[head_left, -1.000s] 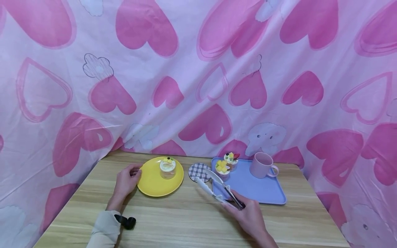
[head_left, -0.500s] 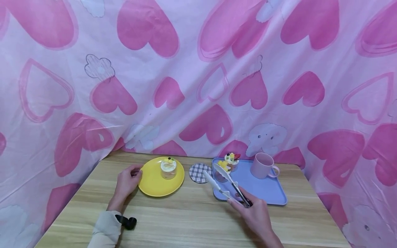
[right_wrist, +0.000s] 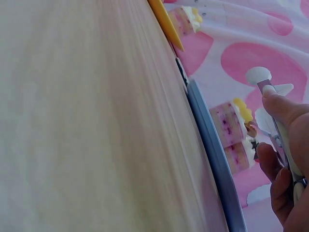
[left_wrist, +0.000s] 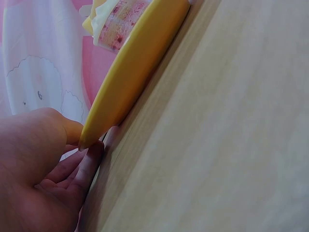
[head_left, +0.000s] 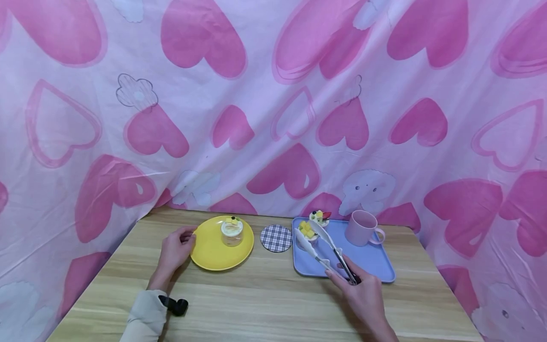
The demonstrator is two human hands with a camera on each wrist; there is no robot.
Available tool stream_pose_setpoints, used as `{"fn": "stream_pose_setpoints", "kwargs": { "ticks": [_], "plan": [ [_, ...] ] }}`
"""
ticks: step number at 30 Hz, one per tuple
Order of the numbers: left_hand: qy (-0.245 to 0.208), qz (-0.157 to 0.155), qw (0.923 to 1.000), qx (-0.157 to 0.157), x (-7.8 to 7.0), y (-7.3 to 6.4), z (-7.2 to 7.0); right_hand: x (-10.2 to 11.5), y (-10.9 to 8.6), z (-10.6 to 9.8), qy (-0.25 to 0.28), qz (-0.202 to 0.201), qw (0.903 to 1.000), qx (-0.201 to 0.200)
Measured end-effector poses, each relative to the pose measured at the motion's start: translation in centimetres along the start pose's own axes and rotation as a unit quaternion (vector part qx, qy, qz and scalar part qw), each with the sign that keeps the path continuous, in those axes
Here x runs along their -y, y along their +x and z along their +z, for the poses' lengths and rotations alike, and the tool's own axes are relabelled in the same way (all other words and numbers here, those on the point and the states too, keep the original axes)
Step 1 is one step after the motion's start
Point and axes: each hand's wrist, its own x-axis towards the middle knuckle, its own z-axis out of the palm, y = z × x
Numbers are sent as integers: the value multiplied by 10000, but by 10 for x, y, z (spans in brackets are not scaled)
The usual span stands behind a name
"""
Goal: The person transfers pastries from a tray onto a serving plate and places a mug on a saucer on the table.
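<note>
My left hand (head_left: 172,252) pinches the near-left rim of a yellow plate (head_left: 209,256), thumb above and fingers beneath in the left wrist view. On that plate stands a dessert cup (head_left: 232,234) topped with cream and fruit. My right hand (head_left: 364,290) grips white-tipped tongs (head_left: 322,232) above the blue tray (head_left: 363,266). The tongs' arms are spread, one tip on each side of a dessert cup with yellow fruit cubes (head_left: 306,230) in the head view; whether they touch it I cannot tell. Behind it is another dessert cup with a strawberry piece (head_left: 318,217), partly hidden.
A pink mug (head_left: 359,231) stands at the tray's back right. Between plate and tray lies a round checked coaster (head_left: 276,239). The wooden table (head_left: 239,304) ends at a pink heart-patterned cloth (head_left: 282,171) behind.
My right hand has moved the tongs to the right, from over the coaster to the yellow-topped cup on the tray. The left hand and plate have stayed put.
</note>
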Motion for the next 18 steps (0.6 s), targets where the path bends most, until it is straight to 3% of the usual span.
{"fn": "stream_pose_setpoints", "kwargs": {
  "ticks": [8, 18],
  "plan": [
    [-8, -30, 10000, 31, 0, 0, -1, -9, 5, -3, -54, 92, 9996, -269],
    [-14, -57, 9999, 89, 0, 1, -1, -17, 7, -2, -69, -135, 9988, -461]
  ]
}}
